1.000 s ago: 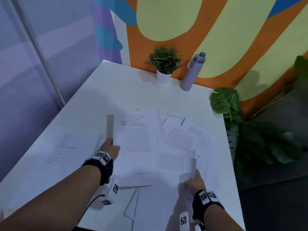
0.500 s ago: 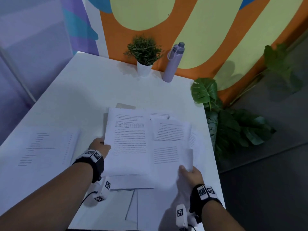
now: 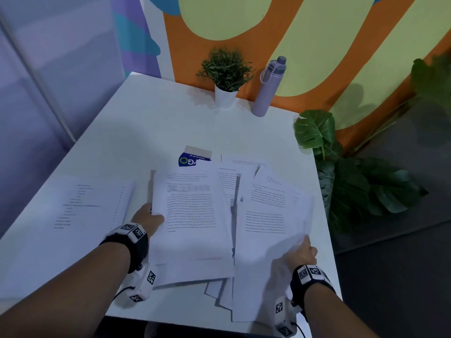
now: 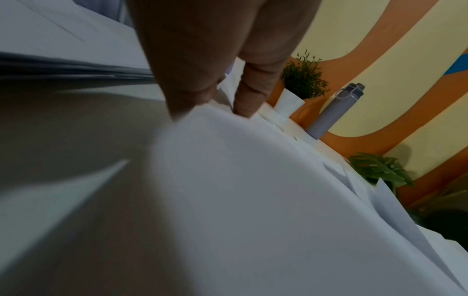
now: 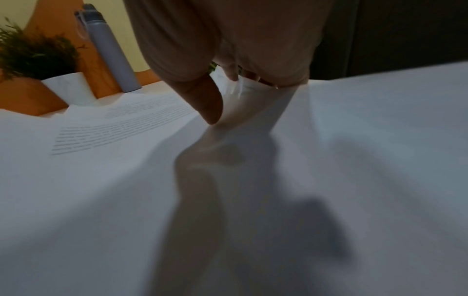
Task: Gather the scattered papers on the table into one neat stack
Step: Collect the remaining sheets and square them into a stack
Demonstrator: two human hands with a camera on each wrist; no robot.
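**Two hands on a loose spread of papers**

Two hands of ours frame the papers (image 3: pixel 195 215) at the near middle of the white worktop (image 3: pixel 151 123). Our left hand (image 3: pixel 148 218) has its grip clamped on the left edge of the sheets, thumb (image 4: pixel 249 100) on top and fingers underneath. Our right hand (image 3: pixel 301 252) pinches the right edge of the sheets, thumb (image 5: pixel 207 102) pressed on the top page and fingers curled beneath, so the paper buckles there. The papers overlap unevenly, with corners sticking out at the near and far sides. One sheet (image 3: pixel 90 203) lies apart to the left, flat on the worktop. A blue-printed slip (image 3: pixel 192 160) peeks out beyond the far edge of the spread. At the far edge stand a white pot (image 3: pixel 225 96) holding a small green plant (image 3: pixel 225 68), and just beside it a closed lilac bottle (image 3: pixel 267 89); we cannot tell what is inside it.
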